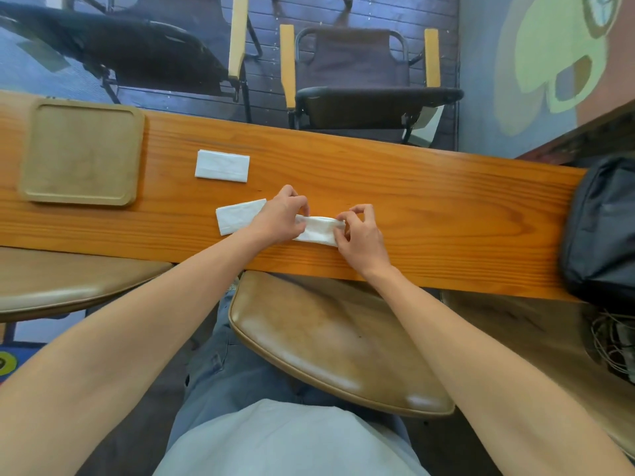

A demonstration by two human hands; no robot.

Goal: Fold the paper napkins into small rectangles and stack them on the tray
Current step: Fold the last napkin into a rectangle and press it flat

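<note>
Two bare forearms, no sleeves showing down to the lower frame edge, no watch, no bracelet, no rings visible. Left hand point(280, 216) just past centre toward 12 o'clock, right hand point(359, 235) beside it toward 3 o'clock; short plain fingernails, unpainted so far as can be told. At 6 o'clock, a pale grey-white plain fabric top point(292, 441), no print or markings. Just above it toward centre, faded blue denim trousers point(237, 369) with visible seam stitching and a pocket edge.
</note>
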